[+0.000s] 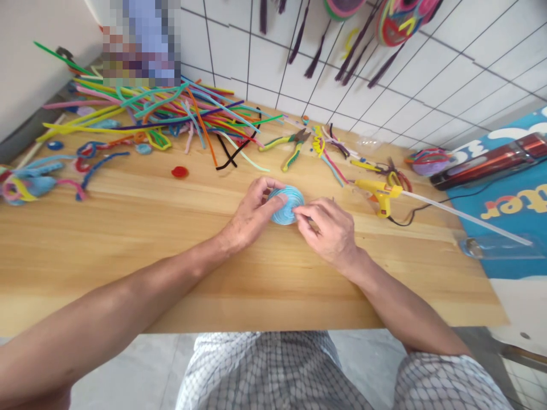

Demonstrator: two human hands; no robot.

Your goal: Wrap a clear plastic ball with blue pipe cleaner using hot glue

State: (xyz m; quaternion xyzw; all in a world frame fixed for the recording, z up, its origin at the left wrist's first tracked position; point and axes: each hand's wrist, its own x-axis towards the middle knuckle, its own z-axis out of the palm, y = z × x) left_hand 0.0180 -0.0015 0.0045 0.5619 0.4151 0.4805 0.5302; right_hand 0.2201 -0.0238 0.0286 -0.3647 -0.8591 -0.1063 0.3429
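A light blue coiled disc of pipe cleaner [288, 215] is held just over the wooden table, its spiral face turned up. My left hand [257, 209] grips its left side, thumb pressed on top and fingers behind the far edge. At the disc's right side, my right hand [327, 228] has thumb and index finger pinched together against the rim. Whatever lies between those fingertips is too small to make out. A small red coiled piece [179, 171] rests on the table to the left.
Many coloured pipe cleaners [171, 114] lie heaped at the back left. Green-and-yellow pliers [290, 149] lie behind my hands. To the right are a yellow glue gun [380, 193] with a long white stick, scissors [395, 173] and a red-black flask [491, 162].
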